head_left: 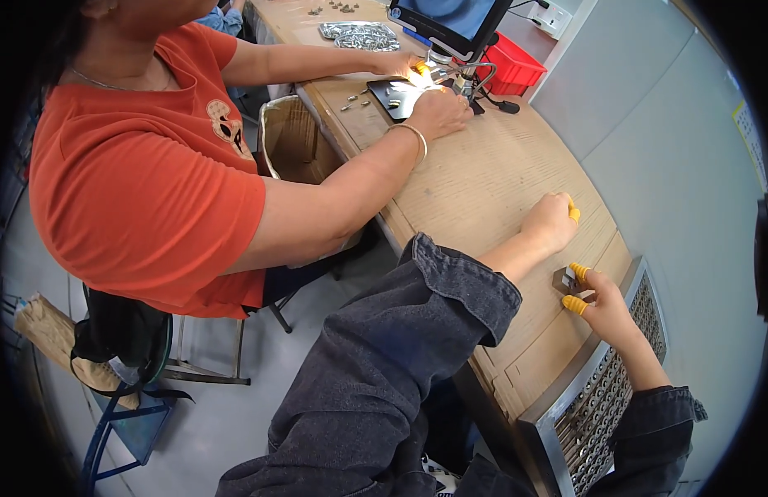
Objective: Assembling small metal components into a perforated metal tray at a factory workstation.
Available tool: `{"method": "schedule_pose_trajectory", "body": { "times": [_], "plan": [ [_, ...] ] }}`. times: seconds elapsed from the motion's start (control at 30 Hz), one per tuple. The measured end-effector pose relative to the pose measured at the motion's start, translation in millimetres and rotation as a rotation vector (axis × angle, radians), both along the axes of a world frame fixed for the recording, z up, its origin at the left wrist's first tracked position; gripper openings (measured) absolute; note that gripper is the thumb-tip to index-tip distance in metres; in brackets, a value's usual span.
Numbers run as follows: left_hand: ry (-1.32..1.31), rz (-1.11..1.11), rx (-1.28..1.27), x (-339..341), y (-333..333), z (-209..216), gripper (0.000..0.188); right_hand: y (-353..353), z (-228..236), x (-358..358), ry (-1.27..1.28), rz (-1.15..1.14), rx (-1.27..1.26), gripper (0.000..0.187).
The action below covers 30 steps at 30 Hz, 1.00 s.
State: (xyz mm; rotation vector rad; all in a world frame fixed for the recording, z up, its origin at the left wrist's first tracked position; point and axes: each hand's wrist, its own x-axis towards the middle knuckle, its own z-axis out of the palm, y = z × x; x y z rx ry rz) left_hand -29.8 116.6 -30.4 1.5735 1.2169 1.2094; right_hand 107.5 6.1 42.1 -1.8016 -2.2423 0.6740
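Note:
My left hand (pixel 551 222) is closed above the cardboard-covered table, its wrist bent and a yellow finger cot showing at the far side. Whatever its fingers may hold is hidden behind the hand. Nearer to me, my right hand (pixel 603 305) has a small grey metal block (pixel 563 281) between thumb and finger, both in yellow finger cots. The block is at the tabletop just below my left hand; I cannot tell whether it rests on the surface. Under my right forearm stands a metal-framed tray (pixel 550 443) filled with rows of small round metal parts.
The brown table (pixel 491 178) runs away from me beside a grey wall panel (pixel 649 108). On the left, a co-worker in an orange shirt (pixel 144 174) works under a lit screen (pixel 450 21). A red bin (pixel 516 66), silvery trays (pixel 359 35) and a cardboard box (pixel 297 137) are near them.

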Motion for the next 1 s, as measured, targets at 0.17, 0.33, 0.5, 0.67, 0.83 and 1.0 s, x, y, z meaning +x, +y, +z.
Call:
{"method": "schedule_pose_trajectory", "body": {
  "times": [0.17,0.33,0.5,0.67,0.83,1.0],
  "plan": [
    [-0.02,0.004,-0.002,1,-2,0,0.018,-1,2,-3,-0.063,-0.032,0.008,0.03],
    [-0.031,-0.003,-0.041,0,-2,1,0.017,4,-1,-6,-0.101,-0.071,-0.024,0.032],
    [-0.043,0.019,-0.009,1,0,1,0.02,3,2,-7,-0.076,-0.052,-0.025,0.034],
    [-0.041,-0.022,-0.048,-2,-2,5,0.016,2,3,-6,-0.073,-0.009,-0.011,0.032],
    [-0.052,-0.01,-0.047,-1,-2,3,0.016,1,-6,5,0.119,-0.067,0.087,0.03],
    [-0.053,0.001,-0.033,1,-1,1,0.02,7,0,16,0.033,-0.03,0.228,0.027]
  ]
}}
